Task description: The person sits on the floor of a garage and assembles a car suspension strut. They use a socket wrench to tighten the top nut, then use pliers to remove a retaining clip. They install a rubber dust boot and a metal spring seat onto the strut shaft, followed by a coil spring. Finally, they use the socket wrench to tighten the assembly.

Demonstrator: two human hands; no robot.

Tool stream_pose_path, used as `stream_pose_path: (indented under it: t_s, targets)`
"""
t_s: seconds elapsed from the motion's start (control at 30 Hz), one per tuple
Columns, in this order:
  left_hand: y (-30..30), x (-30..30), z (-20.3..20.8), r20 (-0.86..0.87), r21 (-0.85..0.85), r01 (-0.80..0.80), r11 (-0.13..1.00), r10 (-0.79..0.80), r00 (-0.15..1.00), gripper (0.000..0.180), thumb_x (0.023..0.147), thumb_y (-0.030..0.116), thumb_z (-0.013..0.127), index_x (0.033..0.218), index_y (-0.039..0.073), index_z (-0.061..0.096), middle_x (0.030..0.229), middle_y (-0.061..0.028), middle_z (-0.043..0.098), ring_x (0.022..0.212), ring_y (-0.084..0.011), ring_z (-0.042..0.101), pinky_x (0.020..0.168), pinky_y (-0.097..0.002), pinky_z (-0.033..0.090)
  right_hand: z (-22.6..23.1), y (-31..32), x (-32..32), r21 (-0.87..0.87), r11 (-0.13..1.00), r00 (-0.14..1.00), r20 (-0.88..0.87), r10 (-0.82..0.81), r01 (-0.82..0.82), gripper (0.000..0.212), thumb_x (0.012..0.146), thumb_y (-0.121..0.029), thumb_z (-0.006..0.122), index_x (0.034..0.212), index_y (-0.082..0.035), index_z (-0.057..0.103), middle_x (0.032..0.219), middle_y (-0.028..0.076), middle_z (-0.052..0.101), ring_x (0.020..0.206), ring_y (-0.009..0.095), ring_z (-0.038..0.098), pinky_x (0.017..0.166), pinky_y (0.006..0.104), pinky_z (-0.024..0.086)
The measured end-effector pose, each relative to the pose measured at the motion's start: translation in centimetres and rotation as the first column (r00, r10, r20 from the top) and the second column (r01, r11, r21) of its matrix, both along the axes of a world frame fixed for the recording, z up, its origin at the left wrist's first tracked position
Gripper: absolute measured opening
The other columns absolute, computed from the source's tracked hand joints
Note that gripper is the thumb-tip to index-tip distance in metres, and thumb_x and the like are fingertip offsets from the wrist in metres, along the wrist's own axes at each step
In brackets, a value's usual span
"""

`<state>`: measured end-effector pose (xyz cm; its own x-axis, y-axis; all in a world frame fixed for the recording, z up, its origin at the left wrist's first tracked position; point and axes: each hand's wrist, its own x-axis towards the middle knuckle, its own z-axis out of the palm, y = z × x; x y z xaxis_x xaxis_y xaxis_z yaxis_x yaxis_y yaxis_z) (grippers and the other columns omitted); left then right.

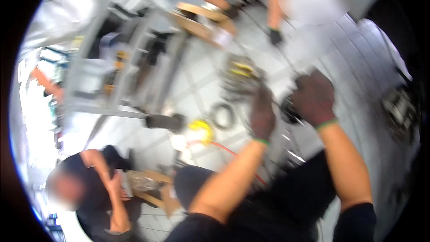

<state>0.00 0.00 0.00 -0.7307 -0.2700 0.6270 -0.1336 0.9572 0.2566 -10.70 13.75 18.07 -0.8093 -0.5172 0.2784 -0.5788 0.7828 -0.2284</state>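
Head view, blurred: gloved left hand [262, 114] and right hand [313, 98] sit curled on a dark wire bundle [244, 78] above the tiled floor [197, 89]; exact finger grip, cannot tell. Bundle probably light, floppy, snag-prone; grab the thick bunched middle, not loose strands.

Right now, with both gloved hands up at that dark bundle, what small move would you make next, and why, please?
Probably pause and steady first. The left hand touches the grey-and-yellow bundle, the right hand closes over a dark part, and the blur hides both grips.
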Motion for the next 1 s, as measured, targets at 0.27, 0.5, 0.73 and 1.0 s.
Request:
stream_pose_path:
  t_s: [0.27,0.5,0.73,1.0]
  targets:
    - [8.2,8.2,-6.7,0.589,0.803,-0.378,0.46,-0.519,0.62,0.07,0.105,0.056,0.061,0.151,0.004,0.069,0.143,-0.0257,0.075,0.134,-0.0442,0.071,0.118,-0.0509,0.053,0.0,1.3,1.7,-0.086,0.995,0.996,-0.059,-0.065,0.06,0.022,0.084,-0.017,0.082,0.104,-0.009,0.079,0.105,0.016,0.068,0.096,0.039,0.07,0.087,0.0537,0.057]
    - [12.7,5.6,-7.9,0.537,0.838,-0.451,0.307,-0.611,0.581,0.081,0.105,0.068,0.057,0.144,-0.001,0.074,0.139,-0.0303,0.076,0.134,-0.0446,0.071,0.117,-0.0508,0.051,-2.6,1.9,4.8,-0.015,0.993,0.993,0.012,-0.114,0.114,0.021,0.086,-0.017,0.081,0.106,-0.01,0.079,0.104,0.014,0.067,0.098,0.037,0.07,0.086,0.0527,0.057]
    - [17.2,7.2,-16.5,0.124,0.723,-0.399,-0.564,-0.462,0.878,0.045,0.112,0.048,0.065,0.142,0.015,0.071,0.125,-0.0071,0.077,0.104,-0.0232,0.075,0.096,-0.0449,0.059,-4.2,1.8,5.2,-0.064,0.997,0.995,-0.078,-0.054,0.05,0.026,0.079,-0.019,0.082,0.104,-0.014,0.08,0.098,0.015,0.068,0.095,0.039,0.07,0.082,0.0541,0.057]
    - [16.8,10.7,-26.7,0.064,0.996,-0.039,0.082,-0.32,0.945,0.042,0.111,0.046,0.068,0.135,0.012,0.073,0.115,-0.0076,0.079,0.106,-0.0228,0.077,0.092,-0.0385,0.06,0.3,-0.9,7.4,-0.03,0.999,0.999,0.044,-0.015,0.016,0.029,0.084,-0.026,0.082,0.111,-0.018,0.082,0.098,0.011,0.069,0.092,0.035,0.072,0.08,0.0491,0.059]
